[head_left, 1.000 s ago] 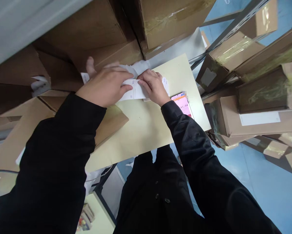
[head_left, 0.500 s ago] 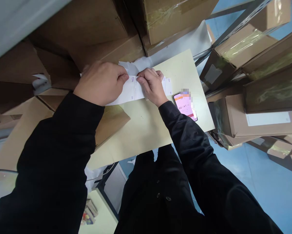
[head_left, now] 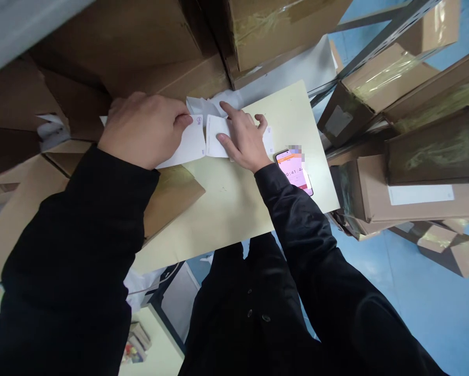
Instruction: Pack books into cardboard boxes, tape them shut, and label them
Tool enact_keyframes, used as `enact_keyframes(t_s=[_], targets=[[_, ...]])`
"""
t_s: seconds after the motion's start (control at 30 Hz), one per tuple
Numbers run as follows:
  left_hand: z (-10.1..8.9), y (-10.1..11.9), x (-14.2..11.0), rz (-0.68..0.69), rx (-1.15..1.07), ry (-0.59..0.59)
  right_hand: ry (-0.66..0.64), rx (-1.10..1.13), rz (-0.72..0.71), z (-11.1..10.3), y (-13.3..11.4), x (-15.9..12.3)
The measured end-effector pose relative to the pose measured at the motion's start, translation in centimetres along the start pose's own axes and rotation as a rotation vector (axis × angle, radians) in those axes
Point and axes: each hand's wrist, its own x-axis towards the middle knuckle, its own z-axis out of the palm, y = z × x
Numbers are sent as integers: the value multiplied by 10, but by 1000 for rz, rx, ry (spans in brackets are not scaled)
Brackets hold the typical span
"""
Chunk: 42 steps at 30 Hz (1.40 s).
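Note:
A white printed label (head_left: 195, 138) is pinched at its upper right corner between the thumb and fingers of my left hand (head_left: 144, 128). Just right of it, with a narrow gap between, lies a second white label (head_left: 217, 125) on the pale board. My right hand (head_left: 244, 136) is over this second label, fingers spread and thumb touching its surface. More white label (head_left: 269, 138) shows past the right hand's far side. Behind the labels lies crumpled whitish sheet material (head_left: 203, 106).
A phone (head_left: 297, 172) showing a timer lies on the pale tabletop (head_left: 226, 209) at the right. A brown cardboard piece (head_left: 173, 198) is under my left forearm. Cartons (head_left: 292, 31) stand behind, and taped boxes (head_left: 418, 188) are stacked on the right by a metal rack (head_left: 375, 44).
The label strip has come apart into two pieces with a gap. My left hand has moved left with its label, and my right hand's fingers have opened from a pinch.

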Motion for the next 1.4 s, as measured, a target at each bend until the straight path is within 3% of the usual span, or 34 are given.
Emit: enact_keyframes(t_s=[0.37, 0.57, 0.73, 0.83, 0.93, 1.07, 1.23, 1.4], targets=[[-6, 1, -6, -94, 64, 45, -109, -228, 83, 19, 8, -3], [-5, 1, -3, -49, 30, 65, -75, -96, 82, 28, 24, -4], [-4, 0, -2, 70, -66, 147, 124, 306, 131, 9, -11, -8], [-5, 1, -3, 184, -183, 217, 136, 571, 92, -4, -47, -9], [-7, 4, -4, 197, -267, 239, 192, 640, 176, -7, -68, -8], [-10, 3, -6, 199, -342, 265, 265, 678, 226, 2, -66, -8], [-9, -16, -9, 263, -313, 276, 286, 607, 225, 11, -54, -14], [-10, -35, -22, 129, -171, 167, 348, 649, 287, 13, -58, -22]])
